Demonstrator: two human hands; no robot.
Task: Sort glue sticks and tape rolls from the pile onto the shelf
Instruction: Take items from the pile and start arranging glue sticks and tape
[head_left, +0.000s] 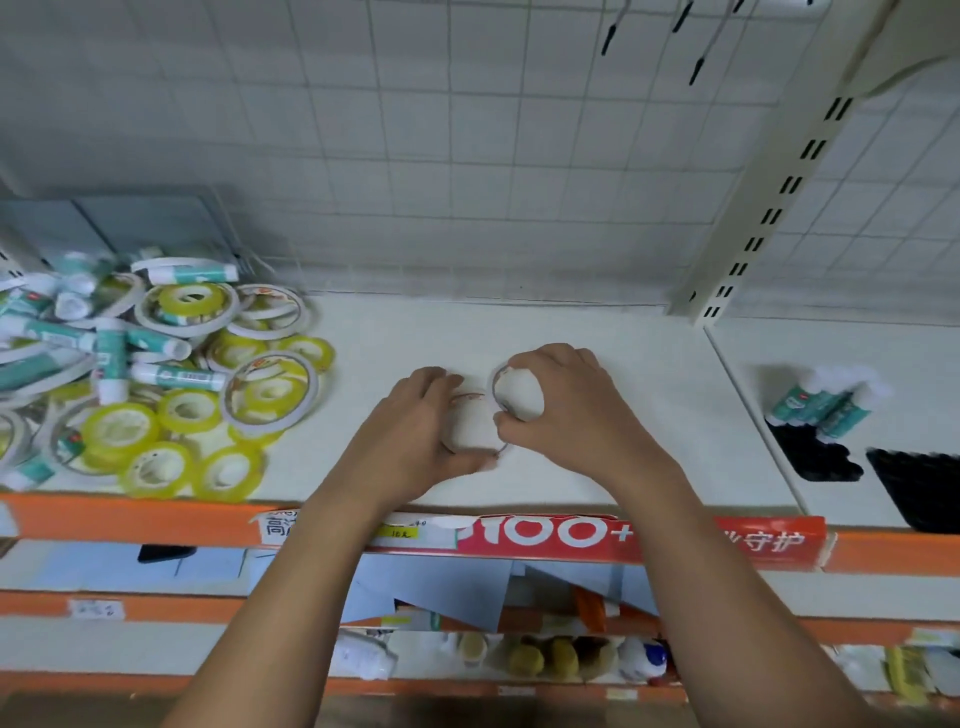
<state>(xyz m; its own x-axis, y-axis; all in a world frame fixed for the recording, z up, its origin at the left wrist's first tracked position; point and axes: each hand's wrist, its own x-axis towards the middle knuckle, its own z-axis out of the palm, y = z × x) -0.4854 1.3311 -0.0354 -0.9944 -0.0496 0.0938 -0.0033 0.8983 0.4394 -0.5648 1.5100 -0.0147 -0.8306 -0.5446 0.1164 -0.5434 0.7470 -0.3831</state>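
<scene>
White tape is what you are holding: 2 thin white tape rolls (470, 426) sit on the shelf (597, 332) right in front of you. Your left hand (423, 415) curls round the nearer one, and your right hand (563, 402) has its fingers hooked over the rim of the other, at about 1 o'clock from the first. The 2 rolls meet or overlap between your thumbs. Your fingers hide whether each lies flat or leans.

The step in hand looks like placing: you are squaring these rolls up as the start of a tape group in the middle of the shelf. The pile (156, 374) lies well apart at 9 o'clock from your hands and is still a big heap of white rolls, yellow-green rolls (117, 428) and teal-and-white glue sticks (171, 375) crossed over each other. A small sorted cluster of sticks (821, 400) stands at 3 o'clock beside the black trays (815, 460), though it is blurred.

So the task seems barely under way. Next, settle both rolls flat and touching, or 1 on top of the other, then let go cleanly so neither tips or rolls toward the orange rail (130, 517) at 6 o'clock. After that, reach to 9 o'clock and lift from the top of the heap. Sticks rest across several rolls there, and dragging 1 out from beneath could scatter them.
</scene>
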